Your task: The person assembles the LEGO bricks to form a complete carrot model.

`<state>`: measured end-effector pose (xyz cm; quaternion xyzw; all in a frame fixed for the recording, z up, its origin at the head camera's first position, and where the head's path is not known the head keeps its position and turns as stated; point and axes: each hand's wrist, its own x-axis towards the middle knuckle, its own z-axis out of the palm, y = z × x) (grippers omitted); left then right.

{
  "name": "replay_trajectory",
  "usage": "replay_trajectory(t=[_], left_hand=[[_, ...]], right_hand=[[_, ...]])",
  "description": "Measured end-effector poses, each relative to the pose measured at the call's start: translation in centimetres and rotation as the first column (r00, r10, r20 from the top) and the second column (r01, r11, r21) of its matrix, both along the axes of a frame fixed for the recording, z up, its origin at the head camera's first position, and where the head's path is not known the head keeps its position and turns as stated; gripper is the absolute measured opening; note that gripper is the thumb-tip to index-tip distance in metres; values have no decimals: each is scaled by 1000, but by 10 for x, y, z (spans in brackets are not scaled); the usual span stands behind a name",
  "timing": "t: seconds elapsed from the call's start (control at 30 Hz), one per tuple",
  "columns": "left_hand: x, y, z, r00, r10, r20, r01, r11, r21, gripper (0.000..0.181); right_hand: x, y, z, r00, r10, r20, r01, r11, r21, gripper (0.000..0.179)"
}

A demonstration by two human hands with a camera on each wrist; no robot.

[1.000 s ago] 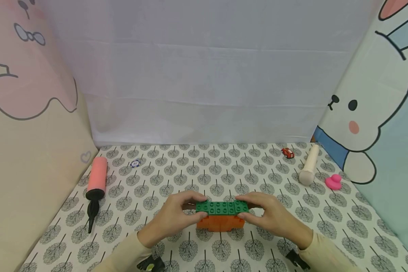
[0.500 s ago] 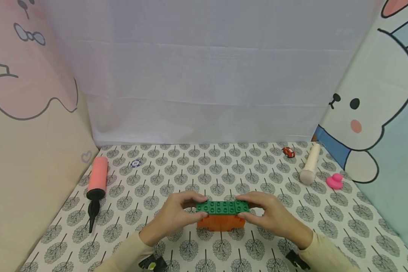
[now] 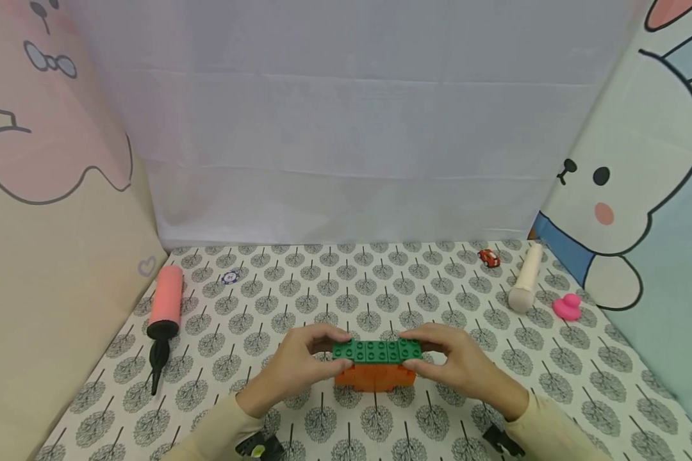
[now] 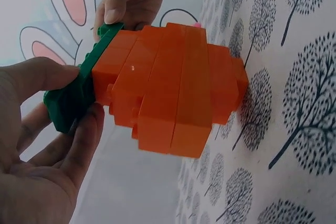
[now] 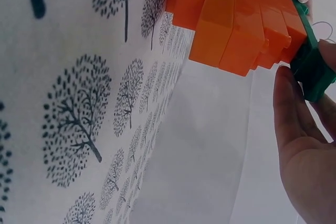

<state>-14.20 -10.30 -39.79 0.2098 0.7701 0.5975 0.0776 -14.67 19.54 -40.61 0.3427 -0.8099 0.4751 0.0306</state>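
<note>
An orange stack of toy building bricks (image 3: 375,379) topped by a row of green bricks (image 3: 377,351) is at the front middle of the table in the head view. My left hand (image 3: 300,365) pinches the left end of the green row between thumb and fingers. At its right end, my right hand (image 3: 452,366) grips in the same manner. In the left wrist view the orange body (image 4: 173,87) widens at mid-height and narrows toward the tablecloth, its bottom right at the cloth. The right wrist view shows the green bricks (image 5: 312,69) between the right thumb and fingers.
A pink hand pump (image 3: 166,301) with a black nozzle lies at the left. Behind it is a blue and white poker chip (image 3: 229,277). On the right are a red toy car (image 3: 489,258), a cream microphone-shaped object (image 3: 526,278) and a pink rubber duck (image 3: 568,307). Printed curtains surround the table.
</note>
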Motion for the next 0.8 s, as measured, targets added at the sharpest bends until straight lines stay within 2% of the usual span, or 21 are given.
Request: replay_trajectory(t=[0.1, 0.2, 0.33, 0.43, 0.53, 0.6, 0.67, 0.8], left_hand=[[-1, -2, 1, 998, -26, -65, 21, 997, -79, 37], [-1, -4, 1, 989, -56, -138, 33, 986, -161, 49], [-1, -11, 0, 971, -66, -230, 3, 964, -266, 62], [-4, -16, -5, 971, -89, -220, 8, 939, -344, 57], [-7, -19, -14, 978, -130, -160, 52, 906, -419, 46], [-8, -21, -19, 981, -153, -121, 82, 886, -456, 39], [-9, -22, -23, 983, -157, -100, 92, 878, -470, 36], [-9, -23, -25, 985, -150, -81, 96, 881, -464, 34]], right_hand=[[1, 1, 0, 1000, 3, -3, -3, 1000, 12, 40], [3, 3, 0, 1000, 1, 4, -2, 999, 49, 49], [3, 8, -1, 999, -36, 9, 34, 990, 138, 63], [1, 11, -5, 999, -35, -21, 38, 976, 213, 52], [0, 11, -11, 998, -5, -61, 22, 960, 279, 34], [0, 10, -15, 999, 2, -54, 15, 952, 305, 26], [1, 10, -17, 999, -8, -46, 22, 946, 324, 22], [2, 9, -17, 999, -29, -15, 32, 945, 325, 17]])
